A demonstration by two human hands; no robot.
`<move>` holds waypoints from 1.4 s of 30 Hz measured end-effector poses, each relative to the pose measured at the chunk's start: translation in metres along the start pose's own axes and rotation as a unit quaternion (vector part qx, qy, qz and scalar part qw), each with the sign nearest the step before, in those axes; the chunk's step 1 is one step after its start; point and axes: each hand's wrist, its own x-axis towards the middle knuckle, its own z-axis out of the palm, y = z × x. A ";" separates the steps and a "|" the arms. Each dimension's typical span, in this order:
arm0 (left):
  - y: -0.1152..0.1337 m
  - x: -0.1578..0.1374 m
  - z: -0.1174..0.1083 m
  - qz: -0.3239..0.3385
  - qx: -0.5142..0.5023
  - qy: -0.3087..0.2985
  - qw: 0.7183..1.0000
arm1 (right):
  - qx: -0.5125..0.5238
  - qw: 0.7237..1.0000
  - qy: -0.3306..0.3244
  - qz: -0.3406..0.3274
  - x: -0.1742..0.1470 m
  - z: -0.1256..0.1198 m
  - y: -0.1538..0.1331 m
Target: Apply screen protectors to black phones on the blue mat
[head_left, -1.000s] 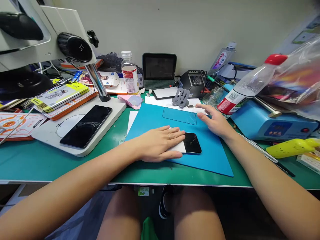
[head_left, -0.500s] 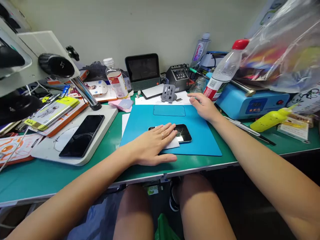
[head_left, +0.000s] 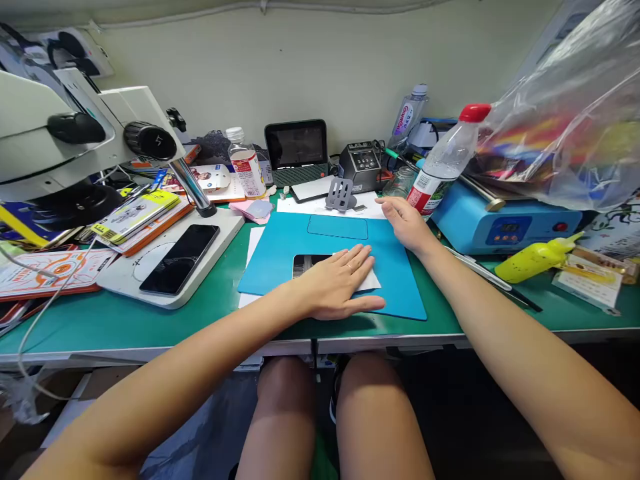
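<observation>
My left hand (head_left: pixel 345 283) lies flat, fingers stretched out, on a white cloth or paper piece (head_left: pixel 371 281) over a black phone-sized device (head_left: pixel 303 265). Only the device's left end shows; the rest is under the hand. Both are on a blue work mat (head_left: pixel 270 257). Behind them on the mat lies a thin, clear, black-edged phone-shaped panel (head_left: pixel 338 227). At the mat's far right corner rests my right hand (head_left: pixel 407 223), its fingers extended and thumb a little apart, with nothing visible in it.
Left stands a microscope (head_left: pixel 150 137) with a black phone (head_left: pixel 181 259) on its base. A red-capped bottle (head_left: pixel 445 160), a blue machine (head_left: pixel 505 217), tweezers (head_left: pixel 480 270) and a yellow squeeze bottle (head_left: pixel 533 260) are at the right. A grey stand (head_left: pixel 341 195) is behind the mat.
My left hand has slid right across the device with the white piece, uncovering its left end and covering its right. My right hand stays by the mat's far corner. The view has shifted slightly.
</observation>
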 end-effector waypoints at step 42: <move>0.029 -0.004 0.009 -0.275 -0.024 0.121 0.953 | 0.087 0.994 -0.057 0.035 0.003 -0.007 -0.002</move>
